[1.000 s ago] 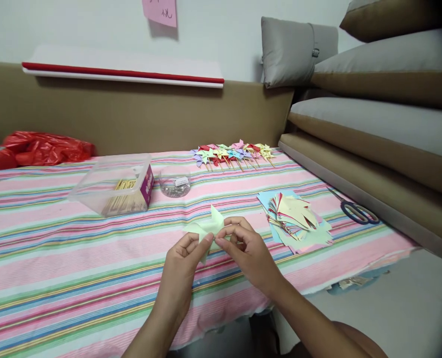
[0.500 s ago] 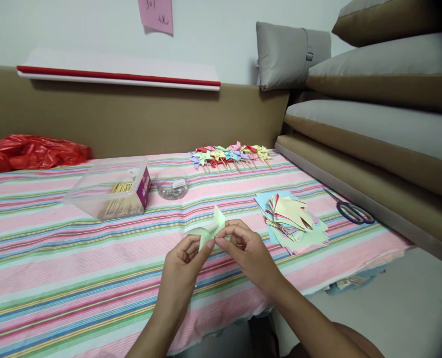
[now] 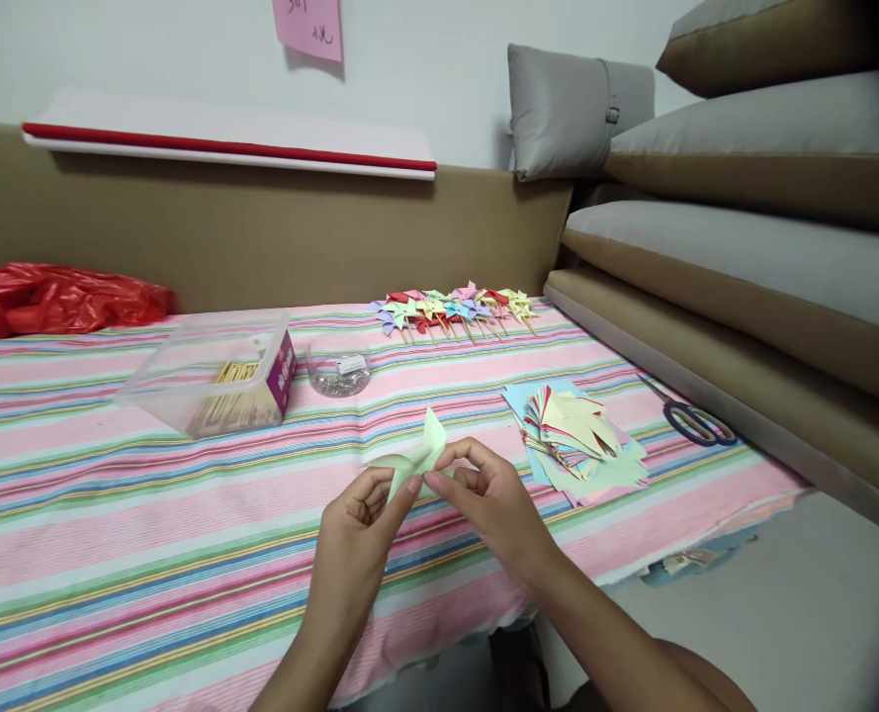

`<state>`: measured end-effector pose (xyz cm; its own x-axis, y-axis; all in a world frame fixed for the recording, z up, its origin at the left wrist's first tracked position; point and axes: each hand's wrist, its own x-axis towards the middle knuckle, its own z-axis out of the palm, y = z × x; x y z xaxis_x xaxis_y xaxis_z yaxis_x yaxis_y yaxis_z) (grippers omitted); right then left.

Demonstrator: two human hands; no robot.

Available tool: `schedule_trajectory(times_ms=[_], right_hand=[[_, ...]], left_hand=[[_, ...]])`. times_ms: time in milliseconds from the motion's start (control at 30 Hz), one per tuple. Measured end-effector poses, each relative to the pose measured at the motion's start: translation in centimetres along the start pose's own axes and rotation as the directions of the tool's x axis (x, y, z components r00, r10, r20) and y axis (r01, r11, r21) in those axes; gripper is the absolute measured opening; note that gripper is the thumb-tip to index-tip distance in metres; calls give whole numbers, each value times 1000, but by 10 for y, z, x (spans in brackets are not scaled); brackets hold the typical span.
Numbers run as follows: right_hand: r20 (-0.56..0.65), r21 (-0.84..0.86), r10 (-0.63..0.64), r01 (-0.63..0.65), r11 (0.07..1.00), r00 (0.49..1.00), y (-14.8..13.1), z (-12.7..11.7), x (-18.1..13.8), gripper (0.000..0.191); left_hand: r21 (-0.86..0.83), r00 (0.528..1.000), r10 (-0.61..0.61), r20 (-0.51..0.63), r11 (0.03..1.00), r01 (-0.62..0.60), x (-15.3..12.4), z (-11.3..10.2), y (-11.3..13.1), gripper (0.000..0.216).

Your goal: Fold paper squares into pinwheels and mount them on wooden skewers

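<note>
Both my hands hold a pale green folded paper piece [image 3: 418, 457] just above the striped tablecloth [image 3: 113, 534]. My left hand [image 3: 357, 534] pinches its lower edge with thumb and forefinger. My right hand [image 3: 487, 504] pinches the right side, fingers curled. One paper flap points upward. A pile of cut coloured paper squares [image 3: 579, 435] lies to the right of my right hand.
A row of finished paper pinwheels on sticks [image 3: 454, 309] lies at the back. A clear box of wooden sticks [image 3: 213, 381] and a small clear dish of pins [image 3: 339, 368] stand at the left. Scissors [image 3: 691, 420] lie on the right ledge. A red plastic bag [image 3: 68, 295] sits far left.
My hands and the green paper have stayed nearly in place; my fingers shifted slightly on the folds. The view drifted a little to the right.
</note>
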<state>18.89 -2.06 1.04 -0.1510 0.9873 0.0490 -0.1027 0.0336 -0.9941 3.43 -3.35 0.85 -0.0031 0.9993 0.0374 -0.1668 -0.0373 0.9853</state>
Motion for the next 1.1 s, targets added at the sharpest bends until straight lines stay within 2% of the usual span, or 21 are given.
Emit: schedule_trajectory(times_ms=[200, 333, 500, 800, 1100], right_hand=[[-22, 36, -24, 24, 999, 999, 2, 1, 1, 24], [-66, 113, -64, 72, 991, 996, 5, 3, 2, 35], [-25, 140, -54, 57, 989, 998, 3, 4, 3, 47], [29, 47, -44, 43, 998, 999, -2, 5, 1, 22], [45, 58, -28, 25, 998, 999, 3, 5, 1, 23]], left_hand=[[63, 1000, 5, -23, 998, -3, -2, 0, 0, 19], [57, 999, 30, -13, 998, -29, -1, 0, 0, 19], [126, 998, 64, -29, 990, -59, -1, -3, -2, 15], [221, 993, 114, -43, 970, -102, 0, -6, -2, 12], [303, 979, 202, -41, 936, -180, -1, -8, 1, 11]])
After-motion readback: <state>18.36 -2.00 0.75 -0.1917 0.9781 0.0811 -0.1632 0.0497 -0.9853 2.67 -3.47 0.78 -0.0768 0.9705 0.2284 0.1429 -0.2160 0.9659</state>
